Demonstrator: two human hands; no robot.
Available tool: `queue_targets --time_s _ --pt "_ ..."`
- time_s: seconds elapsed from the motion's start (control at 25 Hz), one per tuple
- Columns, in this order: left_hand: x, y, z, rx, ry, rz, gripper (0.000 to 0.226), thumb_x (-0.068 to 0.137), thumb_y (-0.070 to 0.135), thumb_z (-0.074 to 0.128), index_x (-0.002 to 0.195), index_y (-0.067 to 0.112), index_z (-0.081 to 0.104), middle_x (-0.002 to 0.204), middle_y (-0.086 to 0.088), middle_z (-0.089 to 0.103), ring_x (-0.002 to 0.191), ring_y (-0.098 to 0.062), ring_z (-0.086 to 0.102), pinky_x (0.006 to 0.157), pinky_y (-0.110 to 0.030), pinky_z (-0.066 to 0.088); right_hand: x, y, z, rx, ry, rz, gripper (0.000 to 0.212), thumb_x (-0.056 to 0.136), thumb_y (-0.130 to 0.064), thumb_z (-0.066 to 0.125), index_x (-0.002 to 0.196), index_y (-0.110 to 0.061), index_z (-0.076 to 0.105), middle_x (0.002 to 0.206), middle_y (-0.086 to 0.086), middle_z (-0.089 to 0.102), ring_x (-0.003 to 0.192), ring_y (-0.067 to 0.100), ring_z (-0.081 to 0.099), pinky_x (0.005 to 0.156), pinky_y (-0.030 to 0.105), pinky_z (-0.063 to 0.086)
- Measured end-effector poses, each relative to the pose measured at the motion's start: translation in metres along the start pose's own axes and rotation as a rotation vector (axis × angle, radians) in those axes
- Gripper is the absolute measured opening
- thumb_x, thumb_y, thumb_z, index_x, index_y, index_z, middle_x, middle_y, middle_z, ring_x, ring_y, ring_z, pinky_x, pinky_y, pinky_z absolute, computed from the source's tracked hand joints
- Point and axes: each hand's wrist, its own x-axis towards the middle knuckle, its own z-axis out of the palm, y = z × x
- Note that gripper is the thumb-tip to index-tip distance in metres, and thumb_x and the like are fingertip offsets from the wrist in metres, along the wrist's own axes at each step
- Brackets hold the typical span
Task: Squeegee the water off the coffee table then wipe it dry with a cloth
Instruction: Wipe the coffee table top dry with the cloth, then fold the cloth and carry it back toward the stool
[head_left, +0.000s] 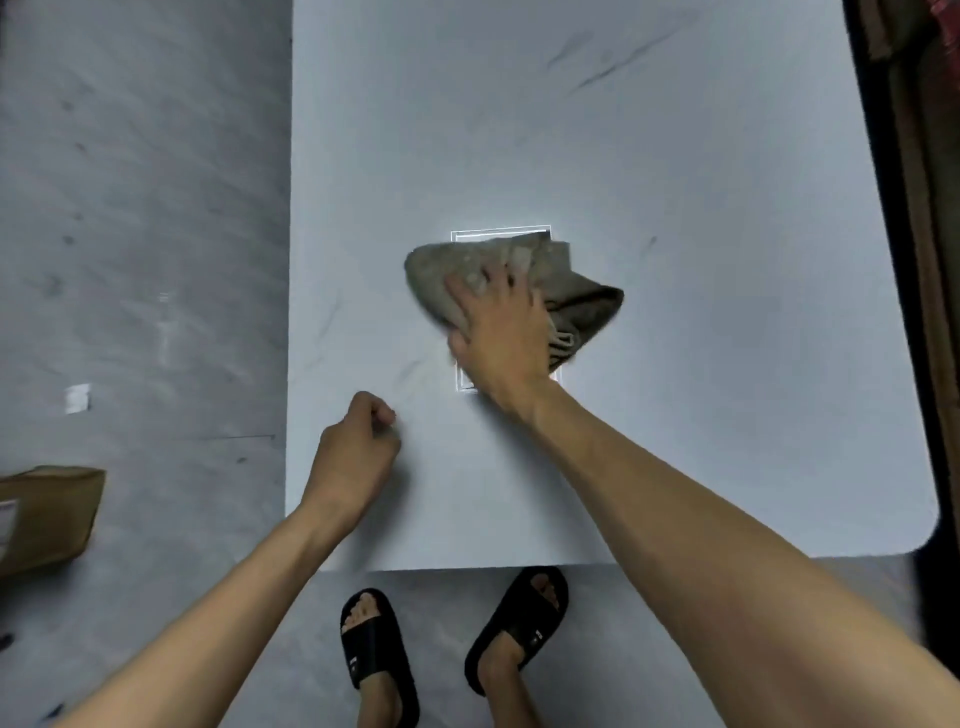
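A white marble-look coffee table (675, 156) fills the middle of the view. A crumpled grey-brown cloth (582, 296) lies near its centre, over a bright rectangular reflection. My right hand (498, 332) presses flat on the cloth, fingers spread across its left part. My left hand (353, 457) rests near the table's left front edge, fingers curled into a loose fist with nothing visible in it. No squeegee is in view.
Grey floor (130, 208) lies to the left of the table. A brown cardboard box (47, 514) sits at the lower left. My feet in black slides (379, 654) stand at the table's near edge. Dark furniture (924, 156) borders the right side.
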Motion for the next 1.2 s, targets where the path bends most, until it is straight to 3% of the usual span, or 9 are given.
queue_targets --time_s 0.16,0.24,0.36,0.52,0.6,0.76,0.88,1.08,1.2 --pt "-0.012 -0.028 -0.02 0.014 0.059 -0.08 0.018 0.086 0.011 0.052 0.08 0.028 0.05 0.091 0.002 0.067 0.076 -0.016 0.058 0.06 -0.029 0.041 -0.064 -0.004 0.004 -0.023 -0.259 -0.684 0.059 0.074 -0.039 0.062 0.133 -0.035 0.052 0.137 0.004 0.05 0.123 0.029 0.044 0.094 0.041 0.04" --pt "-0.023 -0.037 -0.021 0.031 -0.03 -0.104 0.011 0.087 0.014 0.053 0.085 0.025 0.053 0.092 0.0 0.067 0.083 -0.02 0.061 0.066 -0.031 0.043 -0.099 0.044 -0.002 -0.019 -0.214 -0.478 0.059 0.076 -0.039 0.061 0.134 -0.037 0.051 0.138 0.004 0.049 0.119 0.032 0.046 0.094 0.043 0.041" --pt "-0.038 -0.042 -0.024 0.032 -0.141 -0.106 0.007 0.09 0.015 0.05 0.09 0.021 0.054 0.094 -0.002 0.066 0.084 -0.02 0.061 0.06 -0.025 0.042 -0.151 0.09 -0.021 0.031 -0.034 0.204 0.057 0.08 -0.032 0.064 0.135 -0.031 0.049 0.137 0.009 0.043 0.116 0.036 0.041 0.094 0.046 0.038" --pt "-0.054 -0.061 -0.045 -0.061 -0.197 -0.094 0.012 0.088 0.012 0.051 0.089 0.023 0.056 0.096 -0.001 0.065 0.077 -0.01 0.057 0.058 -0.02 0.04 -0.175 0.03 -0.017 0.033 -0.041 0.756 0.056 0.085 -0.025 0.061 0.138 -0.02 0.044 0.134 0.026 0.041 0.117 0.044 0.039 0.097 0.053 0.038" --pt "-0.059 -0.082 -0.061 -0.137 -0.182 -0.104 0.015 0.086 0.008 0.053 0.086 0.023 0.057 0.097 -0.003 0.067 0.076 -0.008 0.056 0.059 -0.017 0.04 -0.175 -0.023 -0.01 0.047 -0.065 0.751 0.055 0.086 -0.023 0.06 0.138 -0.017 0.043 0.132 0.029 0.041 0.122 0.045 0.036 0.097 0.053 0.041" --pt "-0.075 -0.143 -0.102 -0.278 -0.148 -0.194 0.017 0.086 0.009 0.056 0.087 0.026 0.058 0.106 -0.004 0.068 0.095 -0.019 0.062 0.085 -0.032 0.049 -0.185 -0.164 0.009 0.14 -0.137 0.311 0.05 0.082 -0.014 0.058 0.13 -0.021 0.048 0.117 0.021 0.047 0.106 0.037 0.041 0.078 0.043 0.046" --pt "-0.089 -0.201 -0.149 -0.394 -0.174 -0.233 0.02 0.088 0.01 0.056 0.105 0.019 0.061 0.118 -0.004 0.066 0.113 -0.021 0.06 0.104 -0.038 0.044 -0.194 -0.28 0.023 0.348 -0.287 0.096 0.042 0.086 -0.015 0.052 0.127 -0.022 0.051 0.114 0.014 0.047 0.103 0.032 0.042 0.083 0.039 0.043" --pt "-0.12 -0.297 -0.266 -0.326 -0.145 -0.126 0.046 0.08 0.009 0.062 0.124 0.021 0.055 0.123 -0.003 0.064 0.114 -0.017 0.059 0.1 -0.031 0.046 -0.21 -0.442 0.017 1.025 -0.449 0.443 0.023 0.091 -0.008 0.053 0.114 -0.008 0.049 0.11 0.019 0.054 0.105 0.032 0.055 0.094 0.048 0.046" --pt "-0.144 -0.354 -0.334 -0.055 -0.078 0.013 0.064 0.069 0.034 0.068 0.129 0.029 0.046 0.132 0.006 0.055 0.118 -0.016 0.054 0.093 -0.029 0.045 -0.211 -0.536 -0.001 1.187 -0.56 0.653 0.02 0.093 -0.01 0.054 0.11 -0.009 0.045 0.109 0.019 0.062 0.1 0.031 0.063 0.091 0.051 0.051"
